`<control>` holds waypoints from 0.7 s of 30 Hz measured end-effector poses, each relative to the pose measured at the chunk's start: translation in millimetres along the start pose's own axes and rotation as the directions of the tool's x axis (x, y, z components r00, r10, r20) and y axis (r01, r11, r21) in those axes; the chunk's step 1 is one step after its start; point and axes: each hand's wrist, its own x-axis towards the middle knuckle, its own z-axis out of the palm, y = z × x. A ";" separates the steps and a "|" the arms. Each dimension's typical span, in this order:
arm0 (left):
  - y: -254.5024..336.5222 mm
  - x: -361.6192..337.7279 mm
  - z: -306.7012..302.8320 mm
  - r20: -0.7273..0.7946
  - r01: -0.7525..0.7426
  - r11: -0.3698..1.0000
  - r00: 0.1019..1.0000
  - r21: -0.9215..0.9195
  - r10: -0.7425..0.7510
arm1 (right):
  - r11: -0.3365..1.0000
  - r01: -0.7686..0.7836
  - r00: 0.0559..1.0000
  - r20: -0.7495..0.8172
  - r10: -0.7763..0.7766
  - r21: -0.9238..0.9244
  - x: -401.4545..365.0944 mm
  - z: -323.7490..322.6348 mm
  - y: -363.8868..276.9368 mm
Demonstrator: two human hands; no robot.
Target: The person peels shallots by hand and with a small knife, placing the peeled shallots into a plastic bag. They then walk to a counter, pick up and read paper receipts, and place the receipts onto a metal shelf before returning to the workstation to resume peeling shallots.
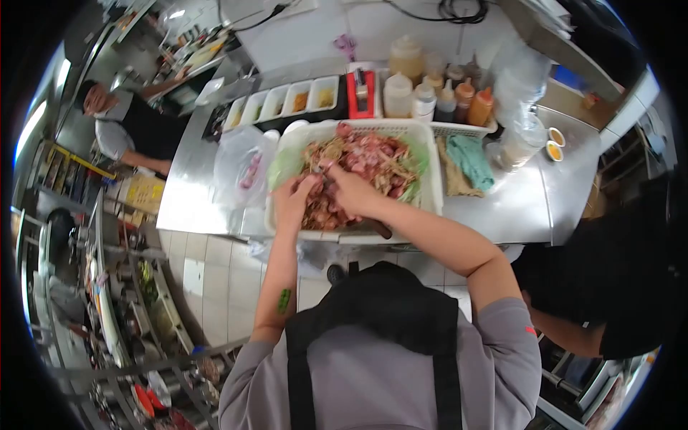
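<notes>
A white plastic tray (438, 179) heaped with shallots (337, 215) and loose dry skins stands in front of me on the steel counter. Over its left part, my left hand (292, 197) has its fingers closed around a reddish shallot (314, 182). My right hand (347, 190) meets it from the right, fingers bent and pinched close to that shallot. Something small and dark shows between the hands, too blurred to name. A brown handle-like piece (380, 228) lies at the tray's near edge. Left of the tray, a clear plastic bag (236, 161) holds several pinkish peeled shallots.
Behind the tray are white seasoning containers (278, 102), a red holder (360, 93) and sauce bottles (480, 107). To its right lie a green cloth (469, 161) and two small cups (555, 150). One person (132, 129) stands at the left, another (595, 287) close on my right.
</notes>
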 end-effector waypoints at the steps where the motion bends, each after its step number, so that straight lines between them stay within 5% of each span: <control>1: 1.8 -1.7 3.2 0.032 -0.021 1.000 0.999 -0.015 0.021 | 0.997 -0.040 0.999 0.017 0.041 -0.072 5.7 1.9 5.9; 2: 1.7 -5.1 6.0 0.097 -0.038 0.994 0.994 -0.098 0.047 | 0.995 -0.058 0.998 -0.040 0.055 -0.079 6.7 9.5 14.0; 4: 20.0 -15.3 20.0 0.147 -0.158 0.967 0.971 -0.202 0.190 | 0.896 0.324 0.944 0.052 -0.324 -0.304 61.0 30.4 86.6; 5: 38.7 -21.8 26.0 0.125 -0.270 0.936 0.945 -0.227 0.303 | 0.958 0.084 0.992 0.117 -0.054 -0.273 -16.9 -11.9 -27.7; 6: 39.7 -18.3 27.4 0.113 -0.210 0.929 0.961 -0.305 0.254 | 0.962 0.218 0.961 -0.133 -0.241 -0.165 44.4 19.8 56.9; 7: 39.1 -12.4 24.7 0.108 -0.142 0.915 0.975 -0.377 0.196 | 0.947 0.319 0.905 -0.283 -0.319 -0.047 22.6 9.5 32.8; 8: 46.4 -11.4 24.3 0.106 -0.120 0.878 0.976 -0.463 0.189 | 0.965 0.242 0.955 -0.203 -0.217 0.104 7.6 -6.9 11.2; 9: 50.6 -9.3 21.1 0.105 -0.092 0.837 0.979 -0.540 0.175 | 0.935 0.355 0.897 -0.288 -0.334 0.022 21.4 -10.4 26.0; 11: 15.5 17.5 7.2 0.135 -0.111 0.810 0.964 -0.575 0.228 | 0.937 0.325 0.898 -0.351 -0.264 0.127 -1.1 -28.5 4.9; 14: -1.0 28.7 10.4 0.161 -0.074 0.835 0.968 -0.545 0.191 | 0.869 0.468 0.672 -0.574 -0.467 -0.160 16.8 -33.8 23.9; 17: -15.0 25.4 27.9 0.146 -0.065 0.840 0.975 -0.539 0.169 | 0.940 0.339 0.863 -0.410 -0.294 0.040 2.3 -40.4 9.6; 18: -14.0 23.8 27.0 0.214 -0.010 0.862 0.967 -0.507 0.138 | 0.891 0.440 0.769 -0.467 -0.436 -0.108 12.5 -34.9 20.2; 21: -15.8 25.5 30.5 0.248 -0.040 0.859 0.949 -0.511 0.192 | 0.890 0.417 0.779 -0.432 -0.454 -0.184 12.3 -34.1 20.1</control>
